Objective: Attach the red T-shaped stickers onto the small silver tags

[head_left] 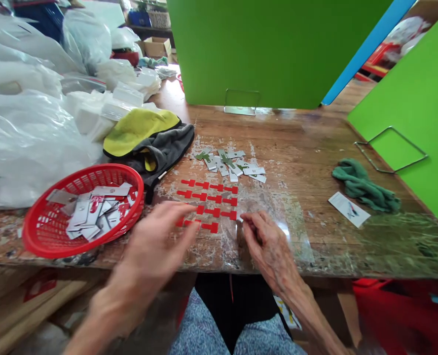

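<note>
Small flat red T-shaped pieces [212, 212] lie in several rows on the worn wooden table. My left hand [160, 236], blurred by motion, hovers over the left end of the lower rows, thumb and fingers apart, partly hiding some red pieces. Just right of the rows is my right hand [267, 239], its fingers curled and thumb and forefinger close together near the tabletop. Whatever may be between those fingertips is too small to make out. Beyond the rows, a loose pile of grey-white and green tags [230, 162] is spread out.
At left, a red plastic basket [130, 172] holds white and red tags. Behind it are a yellow and grey cloth [145, 130] and plastic bags [34, 143]. Green panels [248, 49] stand at the back and right. A green cloth [363, 187] and printed card [349, 209] lie right.
</note>
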A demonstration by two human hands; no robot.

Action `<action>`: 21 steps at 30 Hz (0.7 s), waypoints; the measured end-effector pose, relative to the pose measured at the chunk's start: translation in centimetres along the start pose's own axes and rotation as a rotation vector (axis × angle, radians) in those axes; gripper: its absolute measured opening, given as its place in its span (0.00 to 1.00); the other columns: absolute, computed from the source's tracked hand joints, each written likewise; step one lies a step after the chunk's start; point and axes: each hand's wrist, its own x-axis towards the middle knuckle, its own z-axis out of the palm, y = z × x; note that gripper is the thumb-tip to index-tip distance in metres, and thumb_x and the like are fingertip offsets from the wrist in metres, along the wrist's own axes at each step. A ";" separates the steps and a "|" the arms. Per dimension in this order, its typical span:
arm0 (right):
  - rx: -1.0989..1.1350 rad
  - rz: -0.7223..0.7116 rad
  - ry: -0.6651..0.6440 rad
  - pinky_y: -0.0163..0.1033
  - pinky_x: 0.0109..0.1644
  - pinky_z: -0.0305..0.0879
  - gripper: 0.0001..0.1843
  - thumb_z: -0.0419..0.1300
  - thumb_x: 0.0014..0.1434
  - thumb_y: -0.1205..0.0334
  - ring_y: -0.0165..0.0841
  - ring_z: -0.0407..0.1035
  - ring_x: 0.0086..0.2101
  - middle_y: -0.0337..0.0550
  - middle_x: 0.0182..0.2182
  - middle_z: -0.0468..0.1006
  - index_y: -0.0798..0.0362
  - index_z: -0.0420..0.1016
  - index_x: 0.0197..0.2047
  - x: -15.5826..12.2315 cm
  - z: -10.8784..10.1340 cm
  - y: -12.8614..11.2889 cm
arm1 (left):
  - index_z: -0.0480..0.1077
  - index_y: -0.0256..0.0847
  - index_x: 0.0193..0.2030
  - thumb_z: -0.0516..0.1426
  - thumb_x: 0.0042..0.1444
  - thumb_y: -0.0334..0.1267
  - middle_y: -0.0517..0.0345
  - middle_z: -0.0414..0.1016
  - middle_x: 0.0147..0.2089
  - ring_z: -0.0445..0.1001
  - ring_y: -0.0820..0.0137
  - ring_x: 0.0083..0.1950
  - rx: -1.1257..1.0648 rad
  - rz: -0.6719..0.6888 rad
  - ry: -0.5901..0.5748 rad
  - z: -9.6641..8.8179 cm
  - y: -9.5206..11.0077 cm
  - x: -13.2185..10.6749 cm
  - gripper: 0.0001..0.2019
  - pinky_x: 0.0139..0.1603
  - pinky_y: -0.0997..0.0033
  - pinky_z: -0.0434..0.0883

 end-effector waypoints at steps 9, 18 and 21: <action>-0.044 -0.066 0.017 0.47 0.44 0.67 0.09 0.52 0.61 0.72 0.42 0.68 0.40 0.46 0.35 0.73 0.50 0.71 0.37 1.9 1.9 1.0 | 0.63 0.42 0.68 0.60 0.62 0.39 0.44 0.67 0.66 0.62 0.47 0.62 0.682 0.111 -0.343 7.0 -0.4 0.8 0.28 0.60 0.40 0.66; -0.078 -0.055 0.035 0.47 0.44 0.67 0.09 0.51 0.61 0.71 0.41 0.69 0.39 0.46 0.36 0.75 0.50 0.70 0.38 2.1 2.4 0.9 | 0.62 0.46 0.69 0.61 0.60 0.42 0.45 0.65 0.64 0.60 0.45 0.60 0.672 0.071 -0.375 6.8 -0.2 1.3 0.31 0.56 0.37 0.66; -0.110 -0.057 0.051 0.46 0.43 0.66 0.08 0.51 0.63 0.70 0.40 0.69 0.37 0.44 0.33 0.74 0.49 0.68 0.36 2.3 2.7 1.0 | 0.63 0.46 0.68 0.62 0.58 0.43 0.45 0.65 0.63 0.59 0.44 0.60 0.659 0.056 -0.393 6.6 -0.1 1.6 0.31 0.57 0.37 0.66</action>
